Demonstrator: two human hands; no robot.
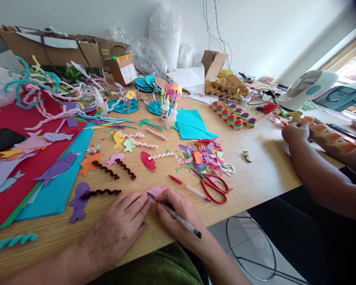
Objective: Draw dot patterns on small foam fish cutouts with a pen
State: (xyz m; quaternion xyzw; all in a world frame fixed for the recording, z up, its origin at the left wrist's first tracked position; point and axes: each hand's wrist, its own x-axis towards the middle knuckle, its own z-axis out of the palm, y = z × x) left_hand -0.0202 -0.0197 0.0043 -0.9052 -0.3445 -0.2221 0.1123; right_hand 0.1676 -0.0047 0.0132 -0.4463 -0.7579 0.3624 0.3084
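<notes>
We sit at the wooden table (264,174) with both hands near its front edge, working over a small pink paper piece (158,190). Our left hand (124,221) lies flat, fingers stretched out and close together, its fingertips at the left edge of the pink paper. Our right hand (178,209) grips a black pen (184,221) in a writing hold, the tip against the pink paper and the capless rear end slanting back towards us.

Left of our hands lies a purple paper fish (80,204) with a dark twisted pipe cleaner (103,192) reaching from it. Beyond it we see an orange fish (87,164) and a pink fish (112,159), both with dark coils; farther right, a red fish (148,160) has a white coil (161,156).

To the right of the pink paper, a red pen (190,188) lies just beside the red-handled scissors (218,189), whose blades run into a heap of coloured scraps (203,156). Behind the heap are turquoise sheets (192,122), with two glue bottles at their left side. A painted egg carton (233,114) stands farther right. At the far right, a co-worker's hand (295,130) holds an orange-tipped carton strip (334,136).
</notes>
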